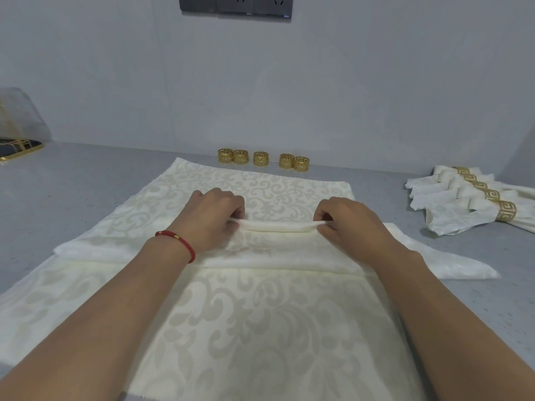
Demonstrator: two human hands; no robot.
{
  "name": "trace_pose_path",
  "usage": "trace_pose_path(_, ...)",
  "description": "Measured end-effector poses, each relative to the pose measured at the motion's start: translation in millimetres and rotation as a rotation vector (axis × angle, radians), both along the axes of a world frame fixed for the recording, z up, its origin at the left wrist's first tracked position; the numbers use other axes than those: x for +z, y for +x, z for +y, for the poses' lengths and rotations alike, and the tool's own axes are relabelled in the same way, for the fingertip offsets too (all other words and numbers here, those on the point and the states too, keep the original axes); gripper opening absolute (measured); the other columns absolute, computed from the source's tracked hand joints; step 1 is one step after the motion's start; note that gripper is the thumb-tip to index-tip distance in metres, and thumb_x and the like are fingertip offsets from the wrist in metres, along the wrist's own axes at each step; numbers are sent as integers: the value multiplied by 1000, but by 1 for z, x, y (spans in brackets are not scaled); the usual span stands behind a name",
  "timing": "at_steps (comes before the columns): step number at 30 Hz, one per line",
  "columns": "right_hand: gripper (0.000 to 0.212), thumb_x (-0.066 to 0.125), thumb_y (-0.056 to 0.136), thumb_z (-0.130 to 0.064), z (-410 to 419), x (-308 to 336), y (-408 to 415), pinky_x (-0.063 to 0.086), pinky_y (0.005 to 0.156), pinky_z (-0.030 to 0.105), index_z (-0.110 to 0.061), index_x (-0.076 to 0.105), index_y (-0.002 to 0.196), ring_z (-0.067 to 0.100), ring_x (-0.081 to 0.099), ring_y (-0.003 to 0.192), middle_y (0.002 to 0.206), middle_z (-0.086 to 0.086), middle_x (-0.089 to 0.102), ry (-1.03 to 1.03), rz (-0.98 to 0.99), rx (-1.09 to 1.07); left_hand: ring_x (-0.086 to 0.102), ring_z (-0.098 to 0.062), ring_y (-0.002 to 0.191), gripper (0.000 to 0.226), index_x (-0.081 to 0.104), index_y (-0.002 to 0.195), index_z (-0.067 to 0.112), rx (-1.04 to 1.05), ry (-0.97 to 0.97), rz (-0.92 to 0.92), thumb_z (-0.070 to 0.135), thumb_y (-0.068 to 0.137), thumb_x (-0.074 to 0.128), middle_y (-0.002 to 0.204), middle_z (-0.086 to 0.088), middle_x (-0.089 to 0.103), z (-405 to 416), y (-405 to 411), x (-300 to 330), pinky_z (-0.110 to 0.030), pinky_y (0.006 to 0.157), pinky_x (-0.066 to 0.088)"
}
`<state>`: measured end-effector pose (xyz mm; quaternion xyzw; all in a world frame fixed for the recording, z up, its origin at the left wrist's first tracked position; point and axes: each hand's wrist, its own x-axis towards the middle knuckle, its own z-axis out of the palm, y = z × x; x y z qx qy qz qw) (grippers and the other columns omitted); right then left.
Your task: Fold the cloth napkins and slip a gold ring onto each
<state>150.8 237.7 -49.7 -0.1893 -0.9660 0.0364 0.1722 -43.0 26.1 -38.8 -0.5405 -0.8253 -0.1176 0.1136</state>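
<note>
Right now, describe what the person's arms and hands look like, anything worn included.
Both forearms are bare, with no sleeves in view, and neither the left hand nor the right hand wears a glove. The left wrist carries a thin red cord bracelet with a small gold bead on it. The right wrist is bare. No rings or watch show on either hand.

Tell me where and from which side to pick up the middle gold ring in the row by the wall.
Take the middle gold ring from above, pinching across its round band. It stands on the counter with its opening upward, and gaps separate it from the rings either side, so fingers fit there. Both hands are busy pinching the napkin fold.
</note>
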Motion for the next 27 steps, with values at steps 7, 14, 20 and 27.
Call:
trace_pose_path(7, 4, 61, 89, -29, -6, 7, 1, 44, 76, 32, -31, 65, 88, 11, 55, 94, 97, -13, 61, -83, -99, -46, 53, -7, 90, 20, 69, 93, 29, 14, -41, -101, 12, 88, 60, 94, 17, 59, -3, 8, 1, -27, 84, 39)
trace_pose_path(14, 17, 60, 99, -29, -3, 4, 4, 48, 82, 33, -31, 67, 114, 11, 57, 100, 107, -13, 61, -173, -85, 9, 56, -11, 88, 17, 70, 104, 25, 55, 34, -258, 15, 91, 65, 96, 8, 60, -1, 0, -5, -24, 78, 45)
trace_pose_path(20, 10, 60, 92, -18, -10, 9, -1, 36, 63, 26, -26, 58, 86, 14, 54, 87, 89, -11, 58, -41, -72, 0, 50, -13, 88, 10, 53, 87, 28, 2, -63, 16, 19, 90, 57, 89, 14, 53, -1, 4, 1, -32, 77, 33)
trace_pose_path(27, 12, 51, 97, -13, -25, 20, 18, 45, 72, 30, -25, 55, 97, 16, 53, 90, 102, -9, 52, 58, -308, 115, 50, -14, 91, 24, 56, 97, 27, -111, -163, 138, 4, 90, 52, 95, 12, 49, -14, 14, -1, -30, 78, 31)
